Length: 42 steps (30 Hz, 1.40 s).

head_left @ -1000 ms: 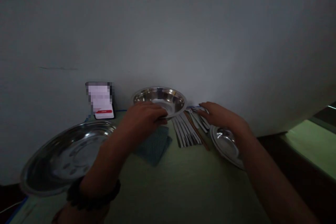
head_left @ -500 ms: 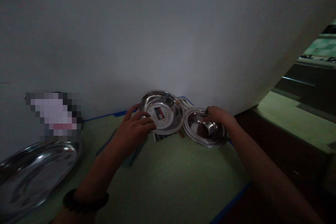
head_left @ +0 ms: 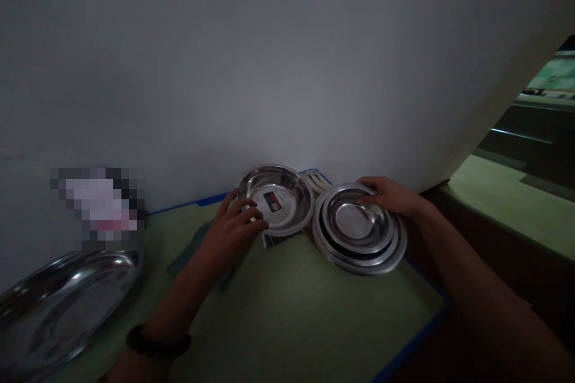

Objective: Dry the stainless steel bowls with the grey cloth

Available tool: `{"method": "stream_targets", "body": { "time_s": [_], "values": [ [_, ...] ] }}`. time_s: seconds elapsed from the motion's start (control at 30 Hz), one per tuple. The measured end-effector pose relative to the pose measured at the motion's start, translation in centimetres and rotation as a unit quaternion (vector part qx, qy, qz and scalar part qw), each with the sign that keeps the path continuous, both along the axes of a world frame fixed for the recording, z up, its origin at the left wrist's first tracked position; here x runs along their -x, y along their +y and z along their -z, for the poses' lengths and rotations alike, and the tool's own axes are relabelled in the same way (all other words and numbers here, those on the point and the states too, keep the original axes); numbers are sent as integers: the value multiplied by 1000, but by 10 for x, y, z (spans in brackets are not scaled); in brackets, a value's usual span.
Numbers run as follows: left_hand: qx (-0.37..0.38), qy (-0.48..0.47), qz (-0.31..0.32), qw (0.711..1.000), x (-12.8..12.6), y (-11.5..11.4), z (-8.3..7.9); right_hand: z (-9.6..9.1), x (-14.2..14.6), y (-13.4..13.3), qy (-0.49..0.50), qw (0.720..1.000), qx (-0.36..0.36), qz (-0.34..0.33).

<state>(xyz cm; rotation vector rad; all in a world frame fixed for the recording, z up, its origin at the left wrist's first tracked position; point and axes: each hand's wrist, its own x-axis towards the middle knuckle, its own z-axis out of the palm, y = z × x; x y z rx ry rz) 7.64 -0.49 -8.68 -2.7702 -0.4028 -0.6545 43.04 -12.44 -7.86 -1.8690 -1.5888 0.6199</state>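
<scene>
My left hand (head_left: 233,230) grips the near-left rim of a steel bowl (head_left: 283,191) that has a small sticker inside and rests over a bundle of cutlery (head_left: 275,238). My right hand (head_left: 392,196) holds the far-right rim of a stack of steel plates (head_left: 359,248) lying just right of the bowl. Both hands have fingers curled over the rims. More cutlery tips (head_left: 314,178) show behind the bowl by the wall.
A large steel tray (head_left: 58,311) sits at the left edge of the green table (head_left: 291,317). A folded dark cloth (head_left: 188,248) lies under my left wrist. A pixelated card (head_left: 101,206) leans on the white wall. The table's blue-edged corner (head_left: 422,329) is at right.
The bowl has come down over the cutlery. My right hand has slid the plate stack nearer and to the right, beside the bowl. The view has turned right.
</scene>
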Motion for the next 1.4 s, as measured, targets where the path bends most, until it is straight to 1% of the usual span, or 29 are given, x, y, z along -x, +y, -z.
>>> {"method": "stream_targets", "body": {
  "time_s": [0.1, 0.17, 0.23, 0.3, 0.33, 0.37, 0.43, 0.53, 0.6, 0.63, 0.7, 0.77, 0.83, 0.9, 0.93, 0.97, 1.0, 1.07, 1.1, 1.13, 1.2, 1.23, 1.3, 1.37, 1.4],
  "values": [
    [2, -14, 27, 1000, 6, 0, 3, -5, -3, -5, 70, 997, 28, 7],
    [-2, -31, 46, 998, 7, -1, 2, -10, 1, -6, 142, 988, 41, 41],
    [-11, -39, 53, 998, 6, -4, -1, -15, 13, -3, 222, 970, 37, 90],
    [-18, -36, 52, 998, 4, -8, -6, -20, 31, 7, 296, 946, 33, 130],
    [-18, -34, 53, 998, 3, -10, -10, -21, 40, 14, 316, 936, 25, 153],
    [-16, -33, 55, 998, 2, -14, -14, -23, 49, 22, 334, 929, 23, 157],
    [-15, -39, 64, 997, 1, -21, -22, -24, 66, 38, 363, 918, 20, 156],
    [-31, -59, 78, 995, 1, -29, -32, -22, 86, 58, 405, 901, -29, 154],
    [-49, -70, 80, 993, 2, -30, -35, -19, 94, 64, 413, 897, -70, 140],
    [-56, -73, 77, 993, 3, -31, -36, -18, 96, 65, 409, 900, -77, 130],
    [-65, -75, 70, 993, 6, -30, -38, -15, 98, 65, 404, 907, -62, 101],
    [-68, -85, 68, 992, 8, -29, -39, -14, 98, 62, 401, 913, -27, 62],
    [-54, -95, 71, 991, 10, -29, -39, -14, 99, 60, 391, 920, -7, 35],
    [-22, -112, 78, 990, 9, -28, -39, -14, 100, 58, 378, 925, -7, 42],
    [3, -141, 79, 987, 7, -28, -38, -14, 102, 57, 376, 925, -11, 54],
    [37, -192, 80, 977, 5, -28, -37, -14, 104, 56, 378, 923, -16, 68],
    [80, -257, 78, 960, 2, -27, -36, -14, 106, 56, 382, 921, -19, 78],
    [180, -380, 59, 905, -3, -25, -35, -14, 111, 56, 389, 917, -15, 90],
    [230, -407, 45, 883, -5, -24, -34, -14, 113, 56, 392, 915, -14, 94],
    [276, -403, 31, 872, -7, -22, -33, -15, 115, 56, 395, 913, -17, 98],
    [344, -340, 6, 876, -8, -21, -31, -17, 117, 56, 393, 913, -33, 102],
    [364, -305, 4, 880, -8, -22, -30, -18, 116, 56, 386, 916, -44, 99],
    [383, -253, 16, 888, -8, -26, -28, -20, 112, 55, 353, 929, -73, 88],
    [395, -203, 43, 895, -11, -33, -26, -19, 103, 54, 293, 947, -106, 84],
    [412, -178, 62, 892, -14, -37, -24, -18, 97, 52, 254, 956, -121, 87]
  ]
}}
